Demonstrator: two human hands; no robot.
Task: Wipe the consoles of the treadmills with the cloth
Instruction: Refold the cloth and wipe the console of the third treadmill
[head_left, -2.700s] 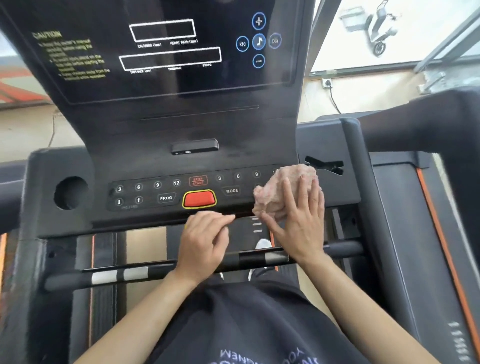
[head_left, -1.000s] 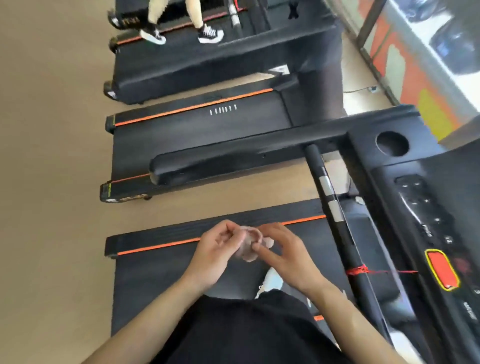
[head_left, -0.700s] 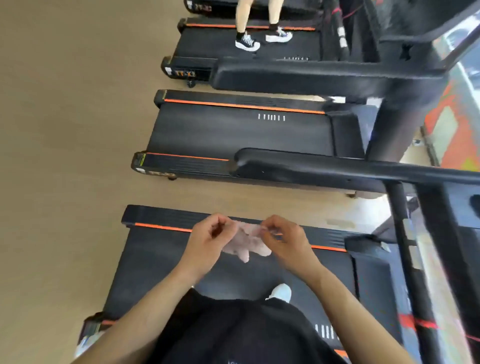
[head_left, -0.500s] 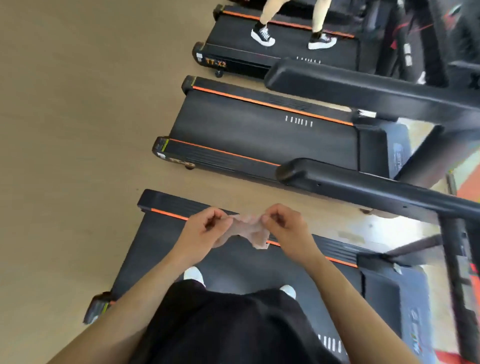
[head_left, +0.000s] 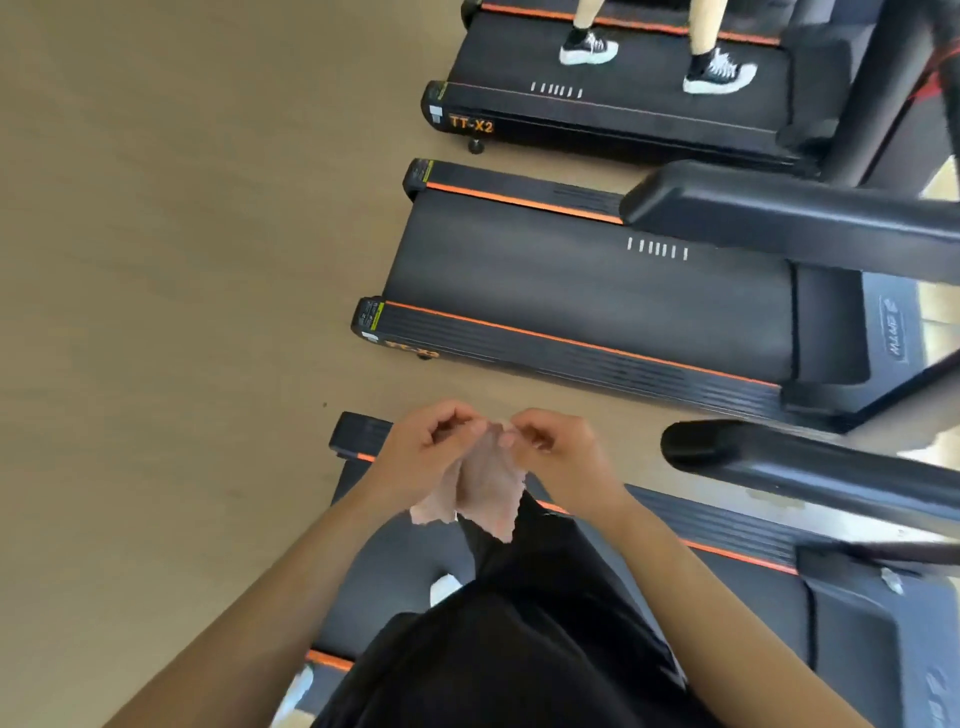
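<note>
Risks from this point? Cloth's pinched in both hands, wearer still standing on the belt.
1. The cloth hangs from fingertip pinches of the left hand and right hand; a slip would likely drop it onto the belt.
2. Neither hand is on the handrail, so stepping off the deck could mean a stumble.
3. A person's shoes are on the far treadmill; crowding them seems risky.
</note>
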